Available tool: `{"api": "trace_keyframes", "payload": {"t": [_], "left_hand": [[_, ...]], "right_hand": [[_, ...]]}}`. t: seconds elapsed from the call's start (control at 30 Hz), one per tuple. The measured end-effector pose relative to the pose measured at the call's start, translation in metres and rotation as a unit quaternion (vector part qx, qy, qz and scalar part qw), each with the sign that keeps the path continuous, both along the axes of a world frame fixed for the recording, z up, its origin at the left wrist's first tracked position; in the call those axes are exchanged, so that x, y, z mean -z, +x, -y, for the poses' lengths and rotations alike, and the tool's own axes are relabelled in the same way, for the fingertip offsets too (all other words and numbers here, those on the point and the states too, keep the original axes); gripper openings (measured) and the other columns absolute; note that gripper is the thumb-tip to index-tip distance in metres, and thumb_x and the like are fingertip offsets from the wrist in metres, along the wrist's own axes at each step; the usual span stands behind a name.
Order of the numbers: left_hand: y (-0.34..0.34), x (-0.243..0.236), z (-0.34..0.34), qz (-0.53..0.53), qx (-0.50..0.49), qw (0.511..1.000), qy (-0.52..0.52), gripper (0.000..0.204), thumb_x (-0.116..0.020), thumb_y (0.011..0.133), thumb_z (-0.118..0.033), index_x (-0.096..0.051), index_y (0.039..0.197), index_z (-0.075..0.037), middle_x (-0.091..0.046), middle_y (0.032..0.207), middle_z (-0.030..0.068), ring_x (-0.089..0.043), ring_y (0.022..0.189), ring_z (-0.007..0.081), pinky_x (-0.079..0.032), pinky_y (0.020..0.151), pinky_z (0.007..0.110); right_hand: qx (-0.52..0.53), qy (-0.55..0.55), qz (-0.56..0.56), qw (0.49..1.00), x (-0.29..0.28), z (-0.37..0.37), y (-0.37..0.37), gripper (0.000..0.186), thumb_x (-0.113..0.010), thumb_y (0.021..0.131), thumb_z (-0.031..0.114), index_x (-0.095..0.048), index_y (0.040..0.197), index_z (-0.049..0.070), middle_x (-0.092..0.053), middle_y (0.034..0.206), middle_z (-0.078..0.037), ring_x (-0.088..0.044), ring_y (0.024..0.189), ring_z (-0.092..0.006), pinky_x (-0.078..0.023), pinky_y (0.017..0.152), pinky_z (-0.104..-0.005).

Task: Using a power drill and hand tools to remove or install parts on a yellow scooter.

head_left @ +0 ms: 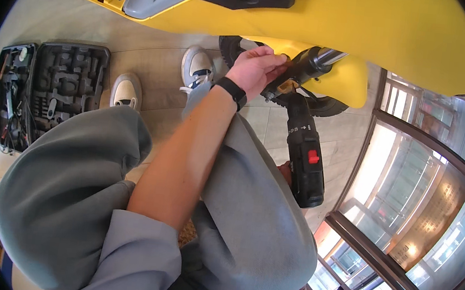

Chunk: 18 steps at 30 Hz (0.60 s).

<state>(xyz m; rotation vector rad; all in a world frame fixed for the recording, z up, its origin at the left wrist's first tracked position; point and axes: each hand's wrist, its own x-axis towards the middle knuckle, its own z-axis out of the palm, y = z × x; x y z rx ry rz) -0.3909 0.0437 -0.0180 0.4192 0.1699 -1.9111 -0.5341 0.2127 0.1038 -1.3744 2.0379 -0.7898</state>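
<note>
My left hand [253, 68] reaches to the yellow front fender [348, 83] of a yellow vehicle, fingers pinched beside the black fork tube [313, 66]; what they hold is too small to make out. My right hand [285, 172], mostly hidden, grips a black power drill [305, 158] with a red switch. The drill points up at a small orange-brown part [287, 86] at the fork's lower end, in front of a black tyre [327, 107]. Whether the drill's tip touches that part I cannot tell.
An open black tool case [71, 54] with assorted tools lies on the tiled floor [159, 35] at left. My two shoes [125, 88] and bent knees are below the vehicle's yellow body [398, 26]. Framed glass panels [395, 190] stand along the right side.
</note>
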Motion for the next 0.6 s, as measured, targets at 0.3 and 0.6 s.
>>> {"api": "trace_keyframes", "payload": {"t": [0.3,0.6], "left_hand": [[-0.017,-0.022,0.009,0.025,0.008,0.980,0.198,0.007,-0.061,0.082,-0.001,-0.056,0.085,-0.007,-0.059,0.078,0.0030,-0.060,0.071,0.0138,-0.054,0.068,0.025],[-0.015,-0.018,0.018,-0.009,0.018,0.969,0.246,0.007,-0.054,0.086,-0.007,-0.055,0.079,-0.005,-0.057,0.070,0.0028,-0.056,0.066,0.0137,-0.047,0.059,0.022]], "right_hand": [[-0.125,-0.059,-0.141,0.980,0.009,-0.017,-0.023,0.024,-0.067,0.070,0.001,-0.062,0.094,0.001,-0.055,0.069,-0.001,-0.050,0.059,-0.0110,-0.042,0.055,-0.0259],[-0.057,-0.088,0.046,0.993,-0.044,-0.031,0.006,0.030,-0.064,0.073,0.002,-0.059,0.103,-0.001,-0.054,0.071,-0.003,-0.049,0.060,-0.0110,-0.042,0.057,-0.0256]]}}
